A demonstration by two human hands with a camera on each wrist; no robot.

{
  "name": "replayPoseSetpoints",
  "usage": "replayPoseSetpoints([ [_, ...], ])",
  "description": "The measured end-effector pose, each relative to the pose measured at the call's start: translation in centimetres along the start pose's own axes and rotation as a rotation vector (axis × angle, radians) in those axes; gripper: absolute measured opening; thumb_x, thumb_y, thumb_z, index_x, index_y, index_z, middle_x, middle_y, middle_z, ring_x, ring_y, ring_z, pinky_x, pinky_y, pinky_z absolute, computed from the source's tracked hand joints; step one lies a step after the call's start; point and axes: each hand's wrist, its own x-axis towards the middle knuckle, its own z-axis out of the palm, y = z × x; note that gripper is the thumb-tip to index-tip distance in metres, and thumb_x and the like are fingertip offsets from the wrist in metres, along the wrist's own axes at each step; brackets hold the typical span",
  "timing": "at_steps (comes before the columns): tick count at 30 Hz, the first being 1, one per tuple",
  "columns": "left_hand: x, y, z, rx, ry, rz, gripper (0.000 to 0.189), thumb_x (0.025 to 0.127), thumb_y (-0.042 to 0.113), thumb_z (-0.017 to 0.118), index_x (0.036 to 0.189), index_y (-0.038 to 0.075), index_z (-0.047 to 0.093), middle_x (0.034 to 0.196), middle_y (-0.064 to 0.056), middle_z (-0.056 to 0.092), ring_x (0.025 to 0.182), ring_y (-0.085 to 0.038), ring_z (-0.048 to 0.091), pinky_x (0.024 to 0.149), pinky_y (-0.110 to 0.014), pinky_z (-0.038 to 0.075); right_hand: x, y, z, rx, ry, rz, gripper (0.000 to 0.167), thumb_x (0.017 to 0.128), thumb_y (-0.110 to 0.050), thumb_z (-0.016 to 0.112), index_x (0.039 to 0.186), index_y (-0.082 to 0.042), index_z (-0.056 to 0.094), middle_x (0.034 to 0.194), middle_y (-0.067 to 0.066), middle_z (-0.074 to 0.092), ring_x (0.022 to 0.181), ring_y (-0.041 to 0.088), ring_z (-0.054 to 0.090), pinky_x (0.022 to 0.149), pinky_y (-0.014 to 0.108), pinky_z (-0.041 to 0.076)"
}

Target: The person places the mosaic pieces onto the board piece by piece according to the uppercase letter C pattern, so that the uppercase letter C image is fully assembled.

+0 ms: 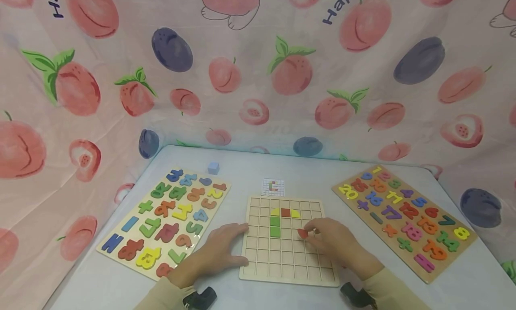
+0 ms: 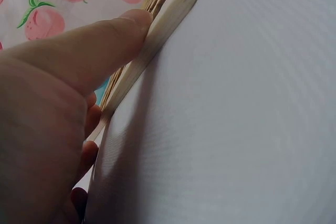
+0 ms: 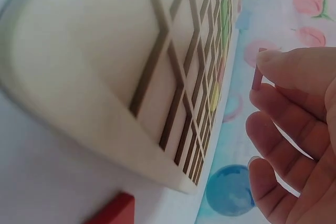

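A wooden grid board (image 1: 258,265) lies in front of me. Yellow rounded pieces flank a red square tile (image 1: 285,213) in one of its upper rows, and green square tiles (image 1: 275,231) run down below the left one. Over the right half of the board, my right hand (image 1: 336,243) pinches a small red piece (image 1: 302,234) between thumb and index finger. The right wrist view shows that piece (image 3: 258,71) edge-on as a thin slab. My left hand (image 1: 219,249) rests at the board's left edge, fingers extended, its thumb (image 2: 134,22) touching the side.
A small card (image 1: 273,187) with a coloured grid pattern lies behind the board. Number boards stand on both sides, one left (image 1: 137,231) and one right (image 1: 387,238). A pale blue cube (image 1: 213,168) sits at the back left. Near the board's edge lies a red piece (image 3: 118,211).
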Motion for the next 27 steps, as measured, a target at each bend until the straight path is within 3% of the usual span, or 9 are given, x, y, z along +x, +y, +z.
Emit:
replayPoseSetpoints([
  [13,-0.1,0.1,-0.1,-0.011,0.006,0.006,0.08,0.082,0.043,0.079,0.147,0.009,0.047,0.149,-0.012,0.048,0.14,-0.036,0.038,0.113,-0.061,0.025,0.0,-0.9,0.9,0.028,0.042,-0.1,0.009,0.086,-0.019,0.076,0.095,-0.017,0.073,0.098,-0.002,0.072,0.086,0.017,0.066,0.079,0.039,0.054],
  [19,-0.2,0.2,-0.1,-0.019,0.018,0.02,0.08,0.081,0.044,0.08,0.146,0.009,0.048,0.148,-0.012,0.048,0.139,-0.037,0.038,0.112,-0.062,0.025,0.1,-1.6,1.0,0.054,0.007,-0.081,0.014,0.085,-0.019,0.077,0.098,-0.016,0.074,0.096,-0.003,0.071,0.088,0.018,0.065,0.08,0.041,0.055],
  [27,-0.1,0.2,-0.1,-0.02,0.017,0.02,0.08,0.081,0.042,0.08,0.146,0.007,0.048,0.148,-0.013,0.048,0.139,-0.038,0.038,0.112,-0.062,0.025,0.3,-2.3,1.3,0.05,-0.009,-0.116,0.013,0.085,-0.018,0.077,0.098,-0.015,0.075,0.095,-0.004,0.071,0.088,0.016,0.064,0.079,0.039,0.054],
])
